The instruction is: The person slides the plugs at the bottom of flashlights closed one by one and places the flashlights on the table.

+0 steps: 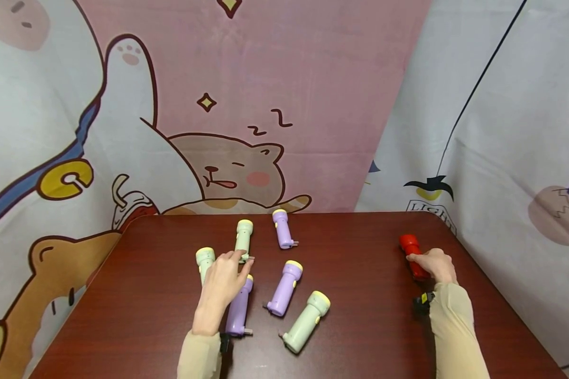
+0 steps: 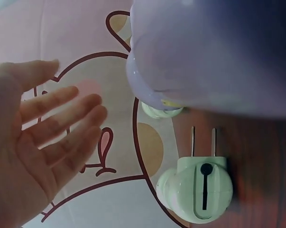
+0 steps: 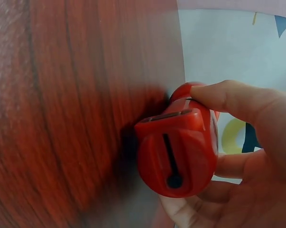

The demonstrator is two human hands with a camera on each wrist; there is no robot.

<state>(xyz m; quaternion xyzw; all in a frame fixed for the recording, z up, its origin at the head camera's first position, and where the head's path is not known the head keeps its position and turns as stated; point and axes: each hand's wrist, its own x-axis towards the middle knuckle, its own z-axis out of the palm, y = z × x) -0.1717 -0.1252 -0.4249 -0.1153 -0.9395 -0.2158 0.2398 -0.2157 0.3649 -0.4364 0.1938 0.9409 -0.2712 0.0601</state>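
Observation:
At the right side of the table my right hand (image 1: 437,264) grips a red flashlight (image 1: 410,245), thumb on one side and fingers curled round the other. The right wrist view shows its slotted end (image 3: 173,161), close to the wood. My left hand (image 1: 222,279) is over the cluster on the left, fingers loosely extended, holding nothing in the left wrist view. Beyond its fingertips lies a pale green flashlight (image 1: 243,238) with plug prongs at its near end. Another green flashlight (image 1: 205,259) is partly hidden behind this hand, and a purple flashlight (image 1: 238,313) lies beside the wrist.
One purple flashlight (image 1: 282,229) lies near the back edge, and a second purple flashlight (image 1: 285,288) in the middle. Closer to the front is a green flashlight (image 1: 307,322), prongs toward the left. A printed cartoon cloth (image 1: 341,105) hangs behind the dark wood table (image 1: 360,252).

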